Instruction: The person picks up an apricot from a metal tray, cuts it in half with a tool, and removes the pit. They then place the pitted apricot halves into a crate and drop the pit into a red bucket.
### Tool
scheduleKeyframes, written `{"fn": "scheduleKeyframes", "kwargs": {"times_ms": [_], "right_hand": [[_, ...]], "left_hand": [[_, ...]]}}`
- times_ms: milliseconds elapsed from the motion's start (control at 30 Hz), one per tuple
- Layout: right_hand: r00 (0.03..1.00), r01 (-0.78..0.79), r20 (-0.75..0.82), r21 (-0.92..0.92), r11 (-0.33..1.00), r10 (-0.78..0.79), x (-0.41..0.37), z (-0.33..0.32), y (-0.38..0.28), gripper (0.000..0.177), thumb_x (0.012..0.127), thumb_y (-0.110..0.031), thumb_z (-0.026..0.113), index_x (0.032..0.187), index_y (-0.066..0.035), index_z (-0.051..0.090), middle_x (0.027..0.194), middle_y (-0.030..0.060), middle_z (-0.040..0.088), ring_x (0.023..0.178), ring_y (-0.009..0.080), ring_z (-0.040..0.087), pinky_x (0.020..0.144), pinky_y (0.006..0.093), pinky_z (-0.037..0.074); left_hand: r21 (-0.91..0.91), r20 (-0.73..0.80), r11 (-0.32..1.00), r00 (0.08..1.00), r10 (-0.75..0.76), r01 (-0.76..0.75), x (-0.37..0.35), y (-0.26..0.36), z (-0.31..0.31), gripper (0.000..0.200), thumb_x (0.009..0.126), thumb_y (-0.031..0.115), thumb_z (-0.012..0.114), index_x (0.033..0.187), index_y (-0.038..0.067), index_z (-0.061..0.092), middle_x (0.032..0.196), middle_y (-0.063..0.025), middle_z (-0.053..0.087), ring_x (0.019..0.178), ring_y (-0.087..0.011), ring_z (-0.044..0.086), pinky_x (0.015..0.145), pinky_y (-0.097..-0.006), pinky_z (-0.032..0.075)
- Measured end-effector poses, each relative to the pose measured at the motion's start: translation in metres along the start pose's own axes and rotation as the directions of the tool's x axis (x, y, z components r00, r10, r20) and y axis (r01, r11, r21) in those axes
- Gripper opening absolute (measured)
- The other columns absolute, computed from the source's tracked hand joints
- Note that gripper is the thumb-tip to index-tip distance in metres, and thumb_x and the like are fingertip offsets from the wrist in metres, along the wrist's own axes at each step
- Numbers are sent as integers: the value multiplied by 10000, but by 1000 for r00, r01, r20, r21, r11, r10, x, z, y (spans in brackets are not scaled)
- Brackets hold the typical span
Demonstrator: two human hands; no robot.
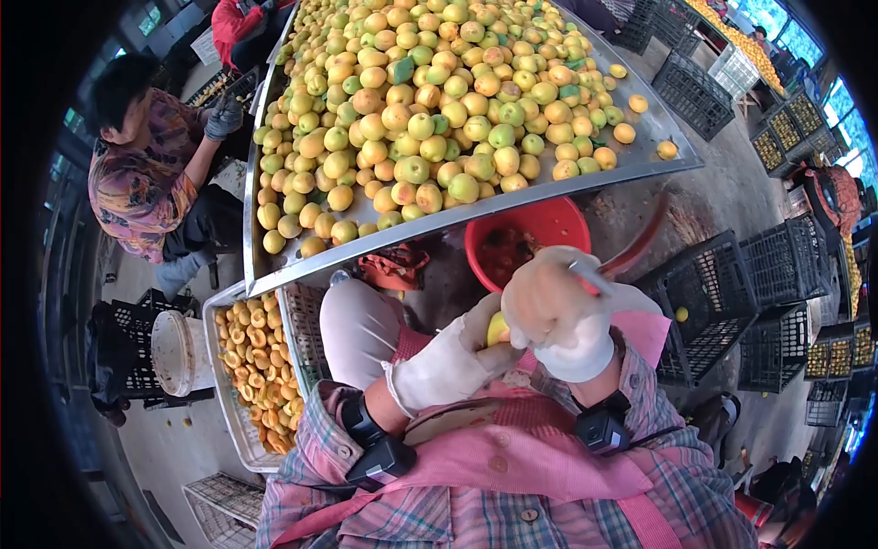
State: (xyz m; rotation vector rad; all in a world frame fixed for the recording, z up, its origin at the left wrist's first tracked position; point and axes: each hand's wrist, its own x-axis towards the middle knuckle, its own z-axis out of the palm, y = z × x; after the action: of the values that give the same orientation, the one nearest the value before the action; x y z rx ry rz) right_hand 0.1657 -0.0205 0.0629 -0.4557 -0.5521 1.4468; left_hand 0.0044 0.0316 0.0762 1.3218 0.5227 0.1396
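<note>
My left hand, in a white glove, is closed around a yellow-green apricot in front of my lap. Right beside it is my gloved right hand, its fingers closed and partly smeared by motion. A knife sticks out of that hand, its curved reddish part blurred; a short metal part shows by the fingers. Whether its edge touches the apricot is hidden. Beyond my hands, many whole apricots are heaped on a metal-rimmed table. Halved apricots fill a white crate at my left.
Below the table edge stands a red bucket with dark, wet bits inside. Black crates are stacked at the right. A white bucket stands at the left, near a seated person wearing grey gloves. Another person in red sits farther back.
</note>
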Motion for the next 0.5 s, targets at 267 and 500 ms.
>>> {"fn": "scheduleKeyframes", "kwargs": {"times_ms": [267, 500], "right_hand": [[936, 258, -235, -43, 965, -261, 15, 38, -7, 410, 1002, -235, 455, 634, -99, 338, 551, 21, 374, 438, 137, 316, 479, 283, 342], [877, 209, -377, -262, 942, -299, 19, 50, -8, 288, 984, -228, 463, 724, -119, 404, 563, -2, 381, 432, 121, 333, 422, 306, 321]], "left_hand": [[-458, -265, 868, 962, 73, -192, 4, -14, 17, 551, 1010, 530, 340, 1233, 44, 473, 870, -42, 587, 666, -94, 569, 531, -205, 422], [-135, -487, 952, 855, 177, -274, 12, -20, 29, 398, 1041, 334, 325, 1132, 7, 532, 888, -63, 582, 804, -142, 582, 674, -270, 466]]}}
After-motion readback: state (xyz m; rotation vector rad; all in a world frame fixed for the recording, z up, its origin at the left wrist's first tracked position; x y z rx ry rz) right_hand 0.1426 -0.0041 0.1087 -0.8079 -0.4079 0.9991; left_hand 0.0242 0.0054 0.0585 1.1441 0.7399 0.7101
